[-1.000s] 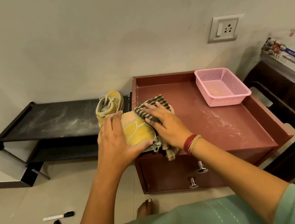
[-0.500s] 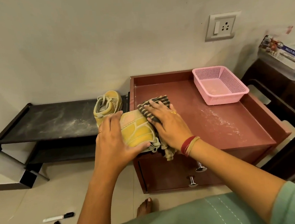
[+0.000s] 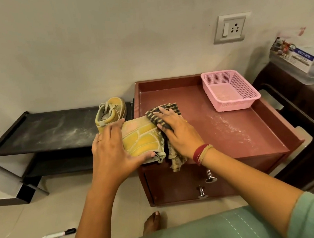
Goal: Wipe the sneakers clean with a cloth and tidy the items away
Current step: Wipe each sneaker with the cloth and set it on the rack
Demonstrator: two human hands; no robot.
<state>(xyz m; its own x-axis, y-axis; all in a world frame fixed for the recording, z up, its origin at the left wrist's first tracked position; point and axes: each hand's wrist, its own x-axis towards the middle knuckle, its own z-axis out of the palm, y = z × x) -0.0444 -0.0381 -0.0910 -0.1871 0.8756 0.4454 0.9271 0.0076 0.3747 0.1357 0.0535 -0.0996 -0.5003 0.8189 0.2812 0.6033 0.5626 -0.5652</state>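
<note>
Currently, rimmed cabinet top (image 3: 230,141) holds 1 sneaker (image 3: 141,139), cloth (image 3: 153,114), pink basket (image 3: 234,103).

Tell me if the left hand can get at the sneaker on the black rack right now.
Probably yes: the rack sneaker sits just beyond the left hand, nothing between them. That hand grips the other sneaker on the cabinet, though, and would have to release it.
</note>
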